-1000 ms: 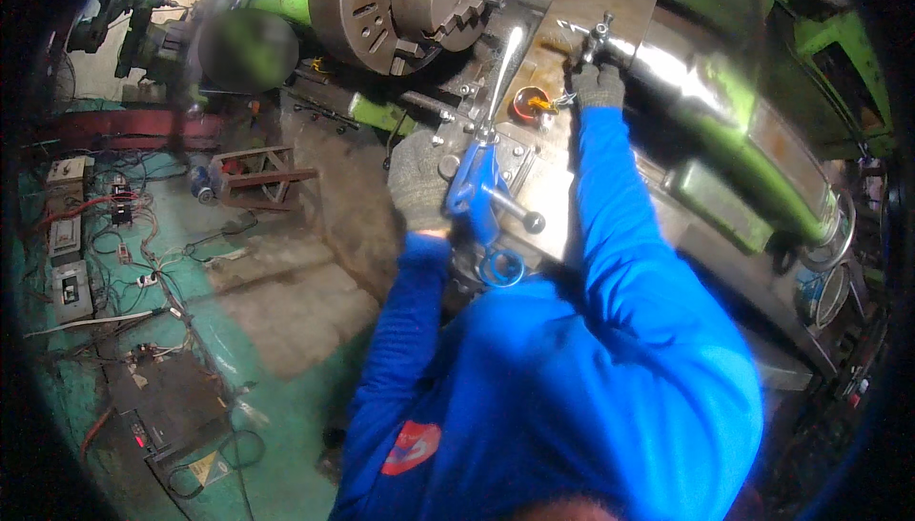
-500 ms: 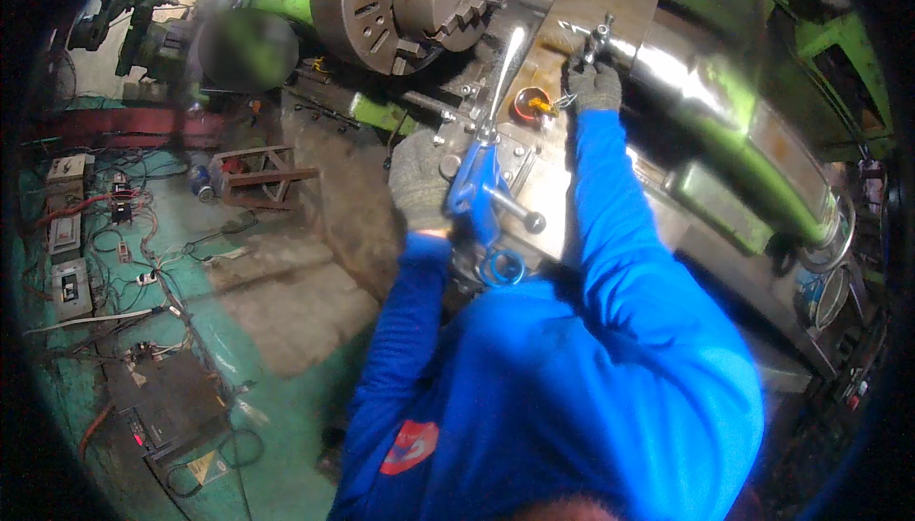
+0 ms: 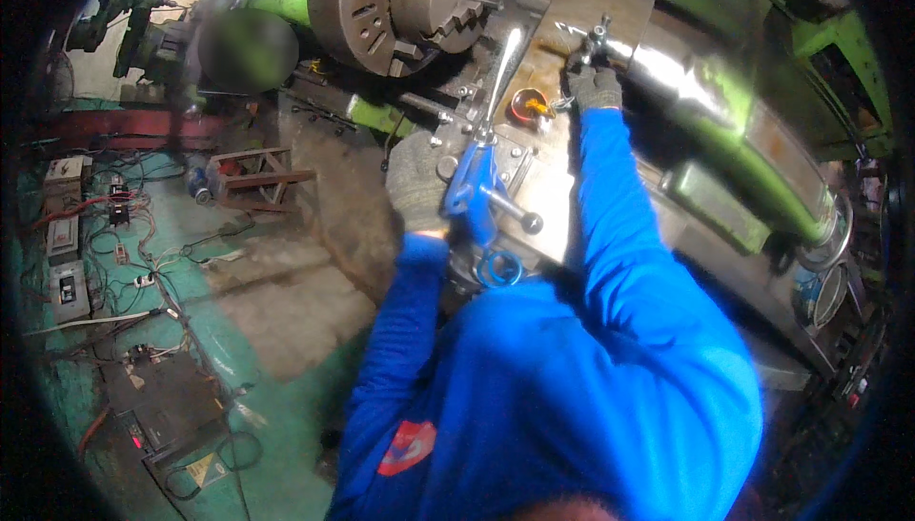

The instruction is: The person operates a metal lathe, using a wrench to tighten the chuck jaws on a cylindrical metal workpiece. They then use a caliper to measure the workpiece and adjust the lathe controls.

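My left hand (image 3: 416, 185), in a grey knit glove, lies against the left side of a blue lever-like part (image 3: 474, 187) on the lathe carriage; its fingers are mostly hidden. A long shiny handle (image 3: 505, 68) rises beyond that part, and a ball-ended lever (image 3: 531, 222) sticks out to its right. Farther off, my right hand (image 3: 598, 91), also gloved, is closed at the near side of the drill chuck (image 3: 593, 44) in the tailstock. A drill bit (image 3: 569, 29) points left from the chuck. An orange-rimmed cup (image 3: 525, 109) with something yellow inside stands left of this hand.
The big lathe chuck (image 3: 443, 1) and its faceplate are at the upper left. The green tailstock body (image 3: 762, 130) runs down the right, ending in a handwheel (image 3: 834, 240). Cables and boxes (image 3: 67, 292) lie on the green floor at left, near a rusty metal frame (image 3: 262, 178).
My right hand has turned slightly at the drill chuck, and the part standing up there has shifted a little. My left hand stays against the blue part.
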`<state>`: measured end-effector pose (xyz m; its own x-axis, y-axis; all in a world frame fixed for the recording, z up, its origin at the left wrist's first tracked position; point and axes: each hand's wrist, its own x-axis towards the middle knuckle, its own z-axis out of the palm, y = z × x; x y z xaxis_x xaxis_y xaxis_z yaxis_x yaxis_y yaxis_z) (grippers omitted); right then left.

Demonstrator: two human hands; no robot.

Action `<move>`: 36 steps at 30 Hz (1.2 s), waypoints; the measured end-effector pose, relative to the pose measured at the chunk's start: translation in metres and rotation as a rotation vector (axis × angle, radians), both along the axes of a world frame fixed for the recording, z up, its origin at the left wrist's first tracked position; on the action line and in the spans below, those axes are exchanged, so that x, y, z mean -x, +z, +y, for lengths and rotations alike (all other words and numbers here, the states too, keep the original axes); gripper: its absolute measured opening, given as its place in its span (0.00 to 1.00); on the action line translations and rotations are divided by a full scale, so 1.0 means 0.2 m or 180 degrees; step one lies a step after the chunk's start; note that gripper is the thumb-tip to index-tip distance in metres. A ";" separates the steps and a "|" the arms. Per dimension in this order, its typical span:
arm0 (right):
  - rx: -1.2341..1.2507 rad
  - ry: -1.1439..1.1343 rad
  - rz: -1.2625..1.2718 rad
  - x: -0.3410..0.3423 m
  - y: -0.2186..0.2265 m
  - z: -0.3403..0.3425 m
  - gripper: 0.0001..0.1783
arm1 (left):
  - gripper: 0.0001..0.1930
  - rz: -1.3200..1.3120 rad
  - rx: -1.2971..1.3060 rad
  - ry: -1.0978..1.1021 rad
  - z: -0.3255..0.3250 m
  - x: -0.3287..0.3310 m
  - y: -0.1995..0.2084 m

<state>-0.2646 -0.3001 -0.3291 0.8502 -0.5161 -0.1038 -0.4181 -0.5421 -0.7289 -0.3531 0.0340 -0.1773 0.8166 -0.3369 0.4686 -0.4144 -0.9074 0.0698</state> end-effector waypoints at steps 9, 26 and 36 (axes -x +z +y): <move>-0.0013 0.0088 -0.0432 0.07 0.12 0.04 0.25 | 0.16 -0.0084 0.0162 0.0004 0.01 -0.01 -0.01; 0.0275 0.0145 0.1008 0.14 0.55 0.05 0.30 | 0.16 0.1408 0.0864 0.0529 -0.14 -0.01 0.25; 0.0894 -0.0461 0.0594 0.36 0.53 -0.10 0.37 | 0.16 0.0085 -0.0319 -0.0108 -0.03 0.02 0.13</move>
